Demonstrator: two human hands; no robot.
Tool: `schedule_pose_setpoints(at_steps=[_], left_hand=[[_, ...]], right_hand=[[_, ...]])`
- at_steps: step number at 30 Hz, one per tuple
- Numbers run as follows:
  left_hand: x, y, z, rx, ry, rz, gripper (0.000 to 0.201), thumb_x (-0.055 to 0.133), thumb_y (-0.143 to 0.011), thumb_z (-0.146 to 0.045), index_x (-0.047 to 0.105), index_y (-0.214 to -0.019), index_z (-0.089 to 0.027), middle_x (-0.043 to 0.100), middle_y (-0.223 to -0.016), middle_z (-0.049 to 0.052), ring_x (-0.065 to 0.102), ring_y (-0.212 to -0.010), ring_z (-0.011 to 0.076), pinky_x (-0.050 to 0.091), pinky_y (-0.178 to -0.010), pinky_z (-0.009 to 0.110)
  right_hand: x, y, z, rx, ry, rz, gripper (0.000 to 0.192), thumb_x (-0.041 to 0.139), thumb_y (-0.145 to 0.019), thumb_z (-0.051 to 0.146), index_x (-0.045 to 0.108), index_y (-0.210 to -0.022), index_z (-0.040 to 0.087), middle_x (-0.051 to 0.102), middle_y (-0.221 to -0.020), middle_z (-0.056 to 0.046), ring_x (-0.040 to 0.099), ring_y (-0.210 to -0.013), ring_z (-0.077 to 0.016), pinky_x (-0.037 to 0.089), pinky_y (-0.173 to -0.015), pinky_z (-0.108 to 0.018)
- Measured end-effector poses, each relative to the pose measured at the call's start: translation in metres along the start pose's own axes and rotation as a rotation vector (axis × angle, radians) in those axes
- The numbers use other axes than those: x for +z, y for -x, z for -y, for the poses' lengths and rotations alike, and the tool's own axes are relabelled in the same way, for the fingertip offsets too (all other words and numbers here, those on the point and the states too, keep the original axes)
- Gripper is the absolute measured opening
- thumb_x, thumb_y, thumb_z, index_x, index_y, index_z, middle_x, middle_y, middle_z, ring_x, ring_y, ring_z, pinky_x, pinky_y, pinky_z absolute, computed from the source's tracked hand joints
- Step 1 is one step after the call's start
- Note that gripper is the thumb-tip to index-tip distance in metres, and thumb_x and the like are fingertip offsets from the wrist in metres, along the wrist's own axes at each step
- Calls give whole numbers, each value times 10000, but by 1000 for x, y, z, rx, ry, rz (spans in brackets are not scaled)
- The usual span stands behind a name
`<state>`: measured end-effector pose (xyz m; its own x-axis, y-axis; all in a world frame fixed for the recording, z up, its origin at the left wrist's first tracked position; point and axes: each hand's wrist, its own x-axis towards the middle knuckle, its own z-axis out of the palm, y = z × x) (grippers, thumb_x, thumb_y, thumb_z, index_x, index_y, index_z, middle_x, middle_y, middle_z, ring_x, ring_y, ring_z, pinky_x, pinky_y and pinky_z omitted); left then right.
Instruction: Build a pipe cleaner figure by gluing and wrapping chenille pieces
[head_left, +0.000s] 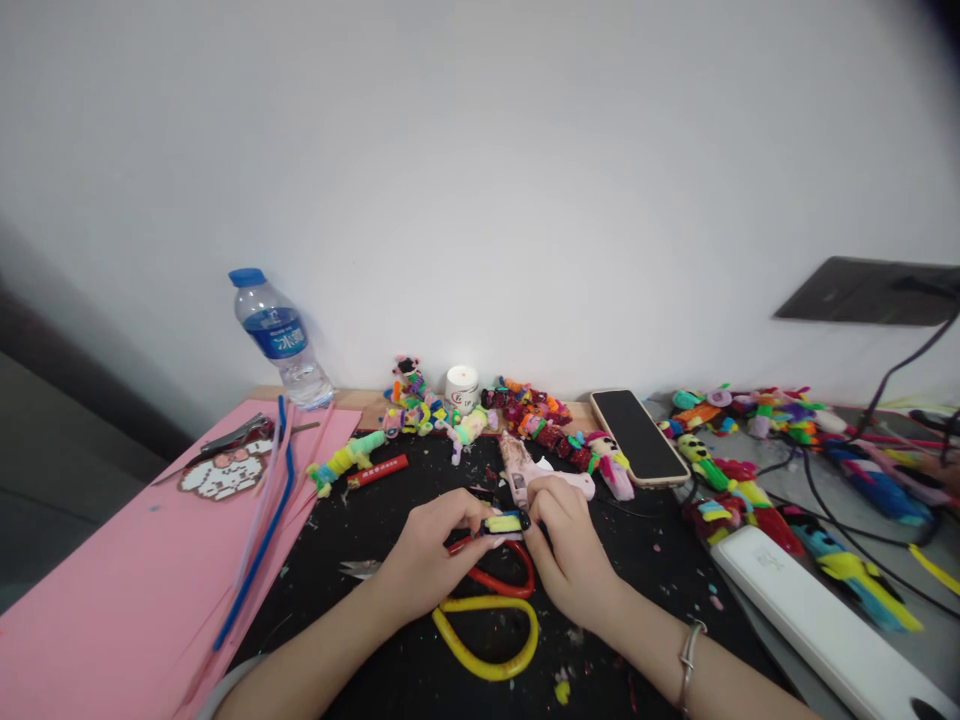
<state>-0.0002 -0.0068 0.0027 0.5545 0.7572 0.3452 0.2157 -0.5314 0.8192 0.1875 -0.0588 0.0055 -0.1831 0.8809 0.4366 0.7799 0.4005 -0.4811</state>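
Between my two hands is a small fuzzy pipe-cleaner piece (pixel 504 523), yellow with black and blue parts. My left hand (pixel 427 548) pinches its left end with thumb and fingertips. On its right end, by a dark rounded tip, the fingers of my right hand (pixel 571 550) are closed. Below lie scissors with one red and one yellow handle (pixel 487 672); a blade tip (pixel 360 569) shows left of my left wrist. Just behind my right hand rests a pink glue gun (pixel 574 482), partly hidden by it.
A water bottle (pixel 277 335) leans on the wall. Pink sheets (pixel 82 610) with pipe cleaners (pixel 259 560) lie left. Fuzzy figures (pixel 341 462), a red stick-shaped item (pixel 379 470) and a white tub (pixel 462 388) stand behind. Right are a phone (pixel 637 435), cables and a long white device (pixel 817 620).
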Motion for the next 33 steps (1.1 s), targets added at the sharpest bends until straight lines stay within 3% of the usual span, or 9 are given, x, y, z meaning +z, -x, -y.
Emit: schedule_pose_setpoints(at_steps=[7,12,19,28,33], left_hand=[[4,-4,2,-196,282,-61,267,644,-727,-195,381,-676,-194,575,-718,-13,581,-673,124,486,-624,227],[4,-8,6,-287,433,-98,275,660,-712,-217,387,-707,-189,523,-694,-38,497,-603,85,424,-552,187],[3,-11,4,-319,502,-175,330,701,-675,-269,382,-689,-186,467,-657,-67,470,-589,72,410,-551,178],[4,-9,3,-307,603,-153,274,665,-722,-176,399,-785,-196,516,-705,-62,520,-646,70,432,-606,173],[4,-7,5,-289,540,-119,268,637,-742,-143,452,-924,-208,533,-744,-46,554,-707,89,446,-634,185]], right_hand=[[0,1,-6,55,-38,-77,94,392,-871,153,469,-899,198,507,-1006,-83,473,-965,-240,382,-822,-432],[0,4,-12,-17,-52,-116,282,398,-870,139,452,-1137,214,480,-1192,-108,437,-1133,-258,368,-928,-464],[0,6,-10,-96,-31,-44,450,413,-843,113,409,-1277,233,435,-1303,-109,394,-1216,-269,358,-973,-481],[0,5,-10,-152,14,4,487,419,-841,101,384,-1314,209,385,-1357,-123,349,-1250,-270,338,-989,-494],[-1,5,-9,-171,31,9,493,424,-834,106,384,-1318,188,392,-1357,-136,354,-1250,-280,348,-980,-498]])
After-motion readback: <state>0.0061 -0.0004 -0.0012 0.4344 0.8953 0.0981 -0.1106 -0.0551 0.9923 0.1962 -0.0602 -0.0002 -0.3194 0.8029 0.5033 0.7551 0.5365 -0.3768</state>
